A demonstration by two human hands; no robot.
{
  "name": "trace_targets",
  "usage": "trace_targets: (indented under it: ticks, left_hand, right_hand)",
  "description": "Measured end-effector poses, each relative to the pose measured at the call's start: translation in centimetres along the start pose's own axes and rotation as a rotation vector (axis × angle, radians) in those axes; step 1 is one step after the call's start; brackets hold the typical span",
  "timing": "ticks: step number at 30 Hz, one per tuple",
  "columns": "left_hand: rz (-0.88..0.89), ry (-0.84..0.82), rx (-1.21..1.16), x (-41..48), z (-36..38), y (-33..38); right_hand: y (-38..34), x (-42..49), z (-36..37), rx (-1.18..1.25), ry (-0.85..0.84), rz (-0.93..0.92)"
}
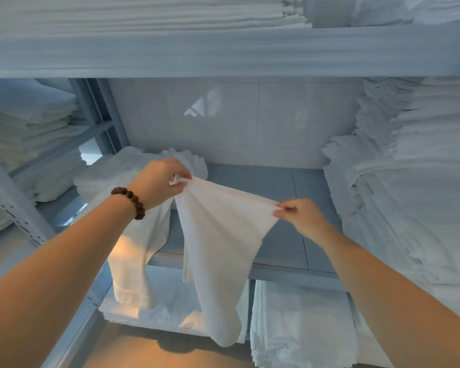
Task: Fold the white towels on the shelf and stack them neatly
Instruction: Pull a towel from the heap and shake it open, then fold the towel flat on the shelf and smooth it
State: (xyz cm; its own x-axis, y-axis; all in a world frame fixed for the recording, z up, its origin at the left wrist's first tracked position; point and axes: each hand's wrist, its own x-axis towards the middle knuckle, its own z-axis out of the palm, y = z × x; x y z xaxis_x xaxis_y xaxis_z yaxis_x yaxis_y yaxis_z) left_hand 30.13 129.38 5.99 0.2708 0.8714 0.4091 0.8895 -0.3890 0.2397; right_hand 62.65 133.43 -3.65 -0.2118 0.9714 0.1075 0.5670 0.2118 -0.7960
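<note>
A white towel (218, 248) hangs in the air in front of the middle shelf (271, 187), stretched along its top edge between both hands. My left hand (161, 181), with a brown bead bracelet on the wrist, pinches one top corner. My right hand (300, 213) pinches the other corner, lower and to the right. The towel's lower part droops past the shelf's front edge. A second loose white towel (136, 251) hangs over the shelf edge under my left forearm. Behind my left hand lies a heap of unfolded white towels (133, 163).
A tall stack of folded white linen (409, 181) fills the shelf's right side. More stacks sit on the top shelf (144, 14), on the left rack (27, 123) and on the lower shelf (300, 325). A shelf post (16, 208) stands at left.
</note>
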Motion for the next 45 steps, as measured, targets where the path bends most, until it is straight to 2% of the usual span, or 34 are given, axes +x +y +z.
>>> trace_targets:
  ticks: [3, 7, 10, 11, 14, 17, 20, 24, 27, 30, 32, 35, 38, 41, 45]
  left_hand:
    - [-0.034, 0.004, 0.011, -1.2, 0.7, -1.4]
    - [-0.097, 0.100, -0.054, -2.2, 1.3, -2.3]
    - [-0.219, -0.157, 0.003, -3.7, 3.7, -1.6]
    - [-0.233, -0.172, 0.002, -4.1, 4.6, -1.4]
    - [-0.259, -0.019, -0.125, -4.5, 5.4, -0.6]
    - [-0.233, -0.135, -0.043, -4.7, 6.0, 0.2]
    - [-0.233, -0.069, -0.091, -4.9, 6.2, 0.6]
    - [-0.154, -0.139, -0.078, -4.0, 6.1, 0.9]
    - [-0.125, -0.135, -0.091, -2.8, 5.8, 0.6]
    - [-0.089, -0.235, -0.081, -1.4, 5.3, -0.2]
    - [-0.082, -0.216, -0.174, -0.3, 4.8, -0.6]
    - [-0.067, -0.173, -0.342, 1.4, 4.5, -1.2]
    - [-0.049, -0.206, -0.390, 3.6, 4.5, -2.5]
    - [0.089, -0.199, -0.259, 6.1, 5.5, -4.0]
    - [0.262, -0.081, -0.012, 9.4, 7.6, -6.5]
  right_hand:
    - [-1.9, 0.6, -2.2, 0.082, 0.047, -0.050]
    - [-3.8, 0.4, -3.4, 0.004, 0.128, -0.154]
    - [-3.1, -0.7, -1.8, -0.335, -0.032, -0.117]
    - [-2.7, -0.9, -1.6, -0.353, -0.020, -0.125]
    - [-2.0, -1.4, -2.4, -0.273, 0.158, -0.180]
    - [-1.1, -2.3, -2.5, -0.361, 0.040, -0.122]
    - [-0.5, -2.7, -2.9, -0.302, 0.113, -0.129]
    - [-0.4, -2.2, -4.1, -0.379, 0.014, -0.093]
    - [-0.7, -1.4, -5.5, -0.348, 0.000, -0.067]
    - [-1.0, -0.4, -6.5, -0.374, -0.070, -0.064]
    - [-1.2, 0.5, -7.2, -0.356, -0.092, -0.078]
    - [-1.1, 2.0, -8.1, -0.176, -0.118, -0.076]
    - [-1.0, 3.5, -8.3, 0.033, -0.104, -0.100]
    - [-0.9, 5.5, -8.0, 0.018, -0.113, -0.116]
    - [-0.7, 8.4, -6.8, -0.266, -0.026, -0.168]
